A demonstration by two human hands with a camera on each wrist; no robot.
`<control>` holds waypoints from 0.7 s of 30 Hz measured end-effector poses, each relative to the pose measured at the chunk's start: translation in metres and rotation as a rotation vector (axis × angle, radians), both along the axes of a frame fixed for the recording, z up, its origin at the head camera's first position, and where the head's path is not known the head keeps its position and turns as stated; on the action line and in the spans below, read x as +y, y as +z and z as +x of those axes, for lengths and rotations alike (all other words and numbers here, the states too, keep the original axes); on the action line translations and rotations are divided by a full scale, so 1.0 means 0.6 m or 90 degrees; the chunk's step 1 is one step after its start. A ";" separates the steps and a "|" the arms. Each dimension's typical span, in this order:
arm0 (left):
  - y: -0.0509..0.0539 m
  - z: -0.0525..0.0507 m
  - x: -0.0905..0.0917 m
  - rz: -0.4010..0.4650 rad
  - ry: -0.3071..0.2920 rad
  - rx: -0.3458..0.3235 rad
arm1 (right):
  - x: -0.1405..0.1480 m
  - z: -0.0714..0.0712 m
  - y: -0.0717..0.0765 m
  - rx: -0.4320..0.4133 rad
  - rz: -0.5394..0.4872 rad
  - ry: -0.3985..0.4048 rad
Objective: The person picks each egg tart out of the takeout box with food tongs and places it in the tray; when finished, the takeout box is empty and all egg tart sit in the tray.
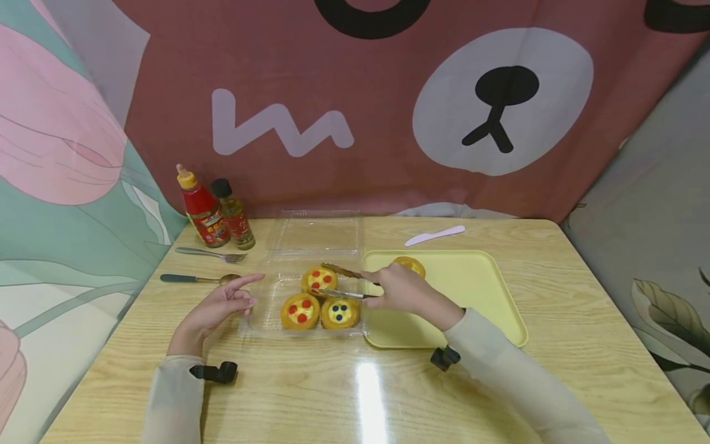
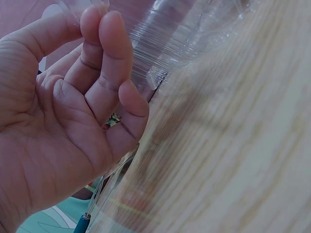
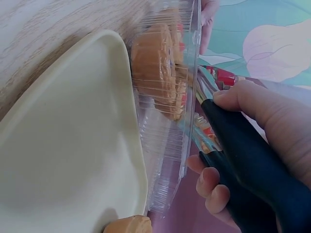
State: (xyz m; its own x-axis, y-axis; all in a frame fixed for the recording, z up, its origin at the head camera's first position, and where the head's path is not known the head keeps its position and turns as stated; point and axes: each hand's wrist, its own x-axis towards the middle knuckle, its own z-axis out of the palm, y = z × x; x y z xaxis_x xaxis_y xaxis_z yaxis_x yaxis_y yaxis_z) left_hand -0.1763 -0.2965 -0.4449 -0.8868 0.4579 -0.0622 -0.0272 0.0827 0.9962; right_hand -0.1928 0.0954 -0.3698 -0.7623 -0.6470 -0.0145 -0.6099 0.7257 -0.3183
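My right hand (image 1: pixel 400 287) grips black-handled metal tongs (image 3: pixel 243 150). In the head view the tong arms reach left over the clear plastic container (image 1: pixel 272 317), spread apart at the red-dotted egg tart (image 1: pixel 317 279); whether they squeeze it I cannot tell. Two more tarts sit in front of it, a red-dotted tart (image 1: pixel 300 312) and a blue-dotted tart (image 1: pixel 340 314). My left hand (image 1: pixel 217 311) is at the container's left rim, thumb and a finger pinching the plastic, index finger extended. In the left wrist view its curled fingers (image 2: pixel 112 63) partly hide the rim.
A yellow tray (image 1: pixel 471 296) stands right of the container, with another tart (image 1: pixel 410 265) at its back edge. Behind it lies a pink knife (image 1: pixel 435 235). To the left are a red sauce bottle (image 1: pixel 204 213), a smaller bottle (image 1: pixel 235 219), a fork (image 1: pixel 211 253) and a spoon (image 1: pixel 194 279).
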 end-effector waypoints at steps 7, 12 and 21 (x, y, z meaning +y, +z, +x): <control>0.000 0.001 0.000 -0.001 0.000 -0.004 | 0.002 0.000 0.000 0.008 -0.007 0.008; -0.001 0.001 -0.001 -0.004 -0.001 -0.004 | 0.003 -0.001 0.000 0.004 -0.009 0.009; 0.001 0.002 0.000 -0.005 0.000 -0.005 | 0.003 -0.001 0.003 -0.010 -0.001 -0.005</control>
